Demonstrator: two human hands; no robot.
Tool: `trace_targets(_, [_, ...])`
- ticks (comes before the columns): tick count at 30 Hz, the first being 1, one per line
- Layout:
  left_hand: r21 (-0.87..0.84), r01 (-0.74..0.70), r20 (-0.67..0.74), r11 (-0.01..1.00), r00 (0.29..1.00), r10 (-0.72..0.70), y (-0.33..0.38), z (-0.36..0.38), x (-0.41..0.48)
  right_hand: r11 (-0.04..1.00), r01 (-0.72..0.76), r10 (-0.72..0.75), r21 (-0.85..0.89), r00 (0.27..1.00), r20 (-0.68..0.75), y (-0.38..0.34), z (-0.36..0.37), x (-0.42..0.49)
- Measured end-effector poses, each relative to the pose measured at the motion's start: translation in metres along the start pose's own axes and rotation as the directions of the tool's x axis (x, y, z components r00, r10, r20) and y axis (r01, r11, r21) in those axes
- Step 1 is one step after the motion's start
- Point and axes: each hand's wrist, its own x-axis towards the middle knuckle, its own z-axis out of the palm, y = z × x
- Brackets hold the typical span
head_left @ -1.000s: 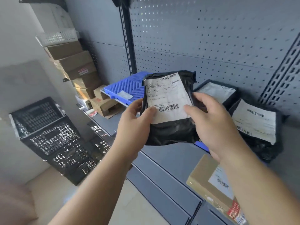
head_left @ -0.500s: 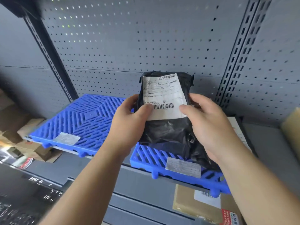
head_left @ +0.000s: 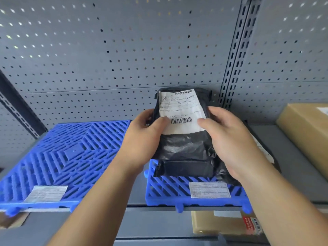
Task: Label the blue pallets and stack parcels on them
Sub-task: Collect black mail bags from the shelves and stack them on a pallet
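Black parcel [head_left: 184,150] was gripped at 9 o'clock by the left hand [head_left: 142,139], at 3 by the right hand [head_left: 229,139]. Long axis was held 12-to-6, label [head_left: 181,107] toward 12.

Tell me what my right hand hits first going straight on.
Likely the pegboard back panel, though the black parcel the right hand grips would touch first; depth is unclear.

Even bright light; wide-angle bowing at edges; bottom corners slightly motion-blurred.

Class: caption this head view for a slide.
Left hand and right hand hold a black parcel over the right blue pallet.
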Motion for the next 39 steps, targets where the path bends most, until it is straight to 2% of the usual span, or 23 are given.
trace_targets(5, [-0.01,0.013,-0.053,1.0,0.999,-0.013,-0.003,-0.005,0.002,0.999,0.005,-0.012,-0.054,0.99,-0.14,0.0,0.002,-0.004])
trace_targets(13, [0.074,-0.097,-0.083,0.993,0.991,0.103,-0.001,-0.016,-0.008,0.992,0.06,-0.08,-0.108,0.978,-0.192,-0.008,0.005,-0.013])
trace_targets(22, [0.183,-0.211,-0.07,0.96,0.971,0.227,-0.004,-0.029,-0.012,0.947,0.083,-0.16,-0.31,0.959,-0.233,-0.015,0.006,-0.03])
trace_targets(27, [0.285,-0.325,-0.057,0.902,0.933,0.354,-0.005,-0.029,-0.015,0.901,0.082,-0.209,-0.427,0.943,-0.26,-0.015,0.001,-0.045])
trace_targets(32, [0.386,-0.42,-0.006,0.821,0.889,0.457,0.005,-0.013,-0.036,0.768,0.103,-0.311,-0.632,0.923,-0.228,-0.013,-0.017,-0.066])
trace_targets(39, [0.473,-0.523,0.083,0.709,0.828,0.555,0.031,0.035,-0.077,0.692,0.098,-0.364,-0.715,0.903,-0.229,-0.012,-0.066,-0.092])
